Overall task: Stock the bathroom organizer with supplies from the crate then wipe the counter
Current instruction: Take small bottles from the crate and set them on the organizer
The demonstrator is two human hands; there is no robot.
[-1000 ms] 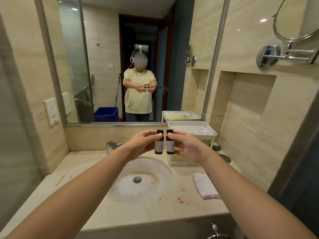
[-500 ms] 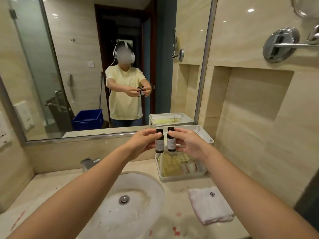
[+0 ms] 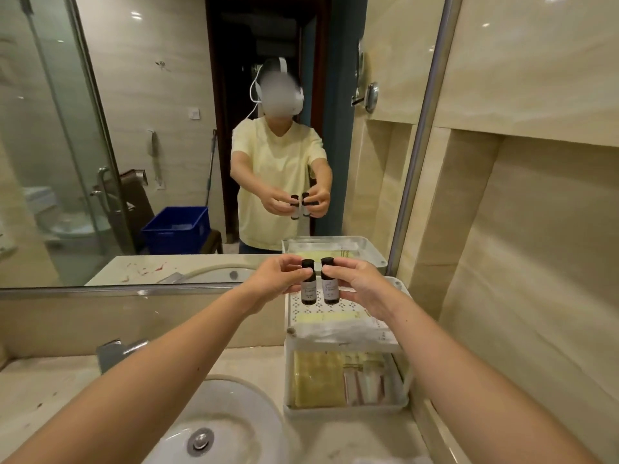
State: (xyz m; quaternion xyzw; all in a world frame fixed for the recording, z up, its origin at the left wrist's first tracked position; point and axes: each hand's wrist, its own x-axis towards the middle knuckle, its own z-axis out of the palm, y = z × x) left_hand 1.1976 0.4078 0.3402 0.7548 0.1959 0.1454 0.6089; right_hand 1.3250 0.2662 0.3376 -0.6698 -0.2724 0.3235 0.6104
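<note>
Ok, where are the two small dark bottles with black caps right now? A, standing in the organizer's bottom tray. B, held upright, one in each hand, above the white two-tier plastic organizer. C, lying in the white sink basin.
B: the left hand pinches the left dark bottle, the right hand the right dark bottle, both upright over the white two-tier plastic organizer.

Two bottles [image 3: 318, 281] side by side above organizer [image 3: 345, 344], sink [image 3: 214, 426] left of it
</note>
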